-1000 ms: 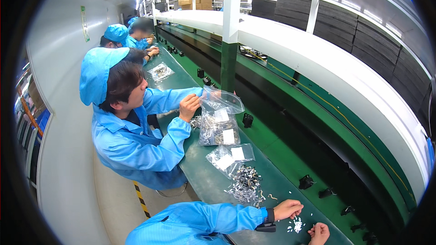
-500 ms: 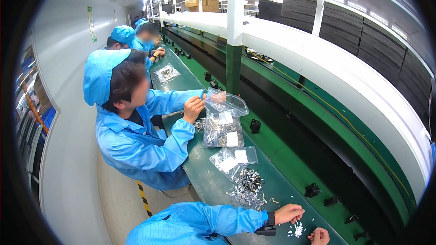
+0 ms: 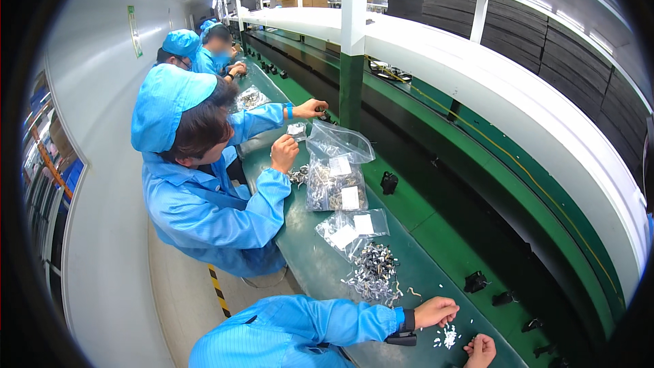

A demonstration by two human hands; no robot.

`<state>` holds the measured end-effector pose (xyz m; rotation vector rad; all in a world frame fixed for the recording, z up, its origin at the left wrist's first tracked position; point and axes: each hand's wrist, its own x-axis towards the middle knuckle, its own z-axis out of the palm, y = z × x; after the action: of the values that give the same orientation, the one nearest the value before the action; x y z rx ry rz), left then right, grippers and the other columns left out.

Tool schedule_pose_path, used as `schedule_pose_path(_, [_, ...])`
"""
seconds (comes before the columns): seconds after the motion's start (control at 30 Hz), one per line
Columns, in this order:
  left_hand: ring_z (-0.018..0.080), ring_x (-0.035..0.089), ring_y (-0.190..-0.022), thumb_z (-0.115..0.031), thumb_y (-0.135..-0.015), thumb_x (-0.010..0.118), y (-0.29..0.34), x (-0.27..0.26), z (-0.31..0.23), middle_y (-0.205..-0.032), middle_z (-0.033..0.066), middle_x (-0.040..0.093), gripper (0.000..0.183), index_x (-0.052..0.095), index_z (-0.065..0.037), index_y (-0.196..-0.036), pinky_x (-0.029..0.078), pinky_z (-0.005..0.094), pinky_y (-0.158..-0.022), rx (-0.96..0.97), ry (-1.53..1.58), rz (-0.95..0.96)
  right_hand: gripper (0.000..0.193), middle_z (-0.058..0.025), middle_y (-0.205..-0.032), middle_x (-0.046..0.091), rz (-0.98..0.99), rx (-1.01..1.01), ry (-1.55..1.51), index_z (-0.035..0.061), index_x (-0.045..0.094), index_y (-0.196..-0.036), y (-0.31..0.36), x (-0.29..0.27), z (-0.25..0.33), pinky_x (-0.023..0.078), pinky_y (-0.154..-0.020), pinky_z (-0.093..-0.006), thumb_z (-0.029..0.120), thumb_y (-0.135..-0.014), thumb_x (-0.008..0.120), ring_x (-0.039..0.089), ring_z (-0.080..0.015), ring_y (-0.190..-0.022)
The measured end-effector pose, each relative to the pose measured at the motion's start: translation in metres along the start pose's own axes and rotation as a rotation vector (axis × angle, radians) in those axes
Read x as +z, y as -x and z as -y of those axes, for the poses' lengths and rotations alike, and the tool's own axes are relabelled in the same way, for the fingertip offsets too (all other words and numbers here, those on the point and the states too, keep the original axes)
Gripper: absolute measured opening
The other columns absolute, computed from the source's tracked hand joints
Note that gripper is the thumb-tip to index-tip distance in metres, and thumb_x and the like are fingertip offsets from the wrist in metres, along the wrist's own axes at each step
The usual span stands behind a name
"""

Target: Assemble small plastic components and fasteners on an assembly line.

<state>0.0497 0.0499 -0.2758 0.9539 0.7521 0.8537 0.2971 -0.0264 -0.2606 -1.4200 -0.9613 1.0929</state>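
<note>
My left hand point(image 3: 438, 312), in a blue sleeve with a black band at the wrist, hovers over the green bench with thumb and fingers pinched together. My right hand point(image 3: 480, 350) is curled at the lower edge, only partly in view. Whatever either hand holds is too small to make out. Between and below them lies a scatter of small white pieces point(image 3: 447, 338). Beyond my left wrist sits a heap of small black, white and silver parts with short leads point(image 3: 374, 272). Flat clear bags with white labels point(image 3: 345, 235) touch the heap's far side.
A co-worker point(image 3: 197, 177) in blue sits to the left, beside a full clear bag of parts point(image 3: 334, 187). Black parts point(image 3: 475, 282) stand spaced along the green line to the right. A green-and-white post point(image 3: 352, 82) rises behind the bench; more workers sit farther off.
The co-worker's hand has left the big bag's mouth and now reaches to black parts beyond it; their other hand is lower. My hands stay nearly in place. The view has shifted slightly.
</note>
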Motion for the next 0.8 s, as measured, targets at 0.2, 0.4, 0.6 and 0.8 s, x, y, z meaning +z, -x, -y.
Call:
schedule_pose_path(0.2, [0.0060, 0.058, -0.067, -0.034, -0.109, 0.055, 0.000, -0.001, 0.001, -0.080, -0.0016, 0.062, 0.035, 0.062, -0.007, -0.087, 0.052, 0.0233, -0.063, 0.016, 0.011, 0.001, 0.013, -0.0056, -0.088, 0.070, -0.005, -0.023, -0.042, 0.0009, 0.072, -0.106, -0.002, -0.002, -0.007, 0.051, -0.068, -0.0256, 0.011, -0.099, 0.071, 0.062, -0.0123, -0.073])
schedule_pose_path(0.4, [0.0063, 0.058, -0.067, -0.034, -0.109, 0.055, 0.006, -0.001, 0.001, -0.080, -0.0012, 0.062, 0.035, 0.062, -0.007, -0.088, 0.052, 0.0234, -0.062, -0.009, 0.014, -0.012, 0.011, -0.0053, -0.086, 0.069, 0.015, -0.027, -0.040, 0.0015, 0.071, -0.105, 0.005, 0.000, -0.008, 0.050, -0.067, -0.0250, 0.011, -0.099, 0.071, 0.060, -0.0114, -0.073])
schedule_pose_path(0.6, [0.0073, 0.061, -0.067, -0.028, -0.108, 0.057, 0.001, 0.001, 0.007, -0.081, 0.0002, 0.065, 0.029, 0.064, -0.005, -0.091, 0.052, 0.0245, -0.061, 0.027, 0.023, -0.007, 0.011, -0.0033, -0.080, 0.063, -0.019, 0.020, -0.021, 0.0023, 0.065, -0.103, -0.003, -0.001, -0.019, 0.054, -0.057, -0.0255, 0.013, -0.101, 0.067, 0.060, -0.0104, -0.066])
schedule_pose_path(0.8, [0.0088, 0.063, -0.073, -0.020, -0.107, 0.059, 0.000, -0.010, -0.001, -0.085, 0.0029, 0.067, 0.020, 0.066, -0.003, -0.098, 0.057, 0.0266, -0.068, -0.001, 0.080, -0.051, 0.012, -0.0050, -0.090, 0.069, -0.021, 0.028, -0.157, -0.0004, 0.068, -0.106, -0.009, 0.011, -0.011, 0.061, -0.067, -0.0293, 0.010, -0.101, 0.068, 0.066, -0.0118, -0.076])
